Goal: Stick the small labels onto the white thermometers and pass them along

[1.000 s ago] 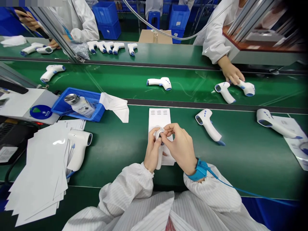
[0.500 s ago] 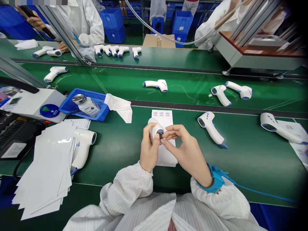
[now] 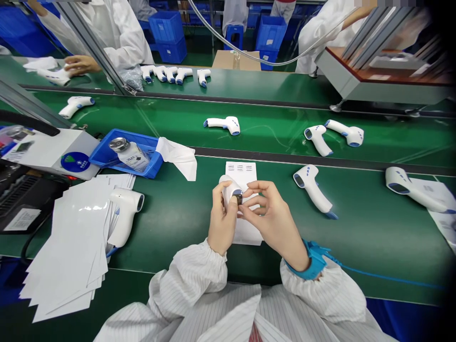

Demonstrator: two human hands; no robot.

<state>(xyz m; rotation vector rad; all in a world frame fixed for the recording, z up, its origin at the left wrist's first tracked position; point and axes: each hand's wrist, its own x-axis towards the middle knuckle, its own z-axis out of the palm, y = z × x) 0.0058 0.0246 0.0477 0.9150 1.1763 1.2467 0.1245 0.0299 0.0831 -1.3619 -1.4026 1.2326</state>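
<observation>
green conveyor belt (image 3: 356, 237), blue crates (image 3: 167, 31) beyond; left grip (image 3: 223, 221) wraps a white thermometer (image 3: 228, 186), right grip (image 3: 270, 223) pinches its end.

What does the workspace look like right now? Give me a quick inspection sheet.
Surface: green conveyor belt, white card under the hands.
Job's things: left hand grips a white infrared thermometer; right hand has its fingers at the thermometer's round end.
Clutter: other thermometers, stacked white sheets, blue tray holding a bottle.
Grippers: bare hands, no gloves.
Cables: blue cord from a wrist strap; black cable.
Surroundings: co-worker across the belts, blue crates.
</observation>
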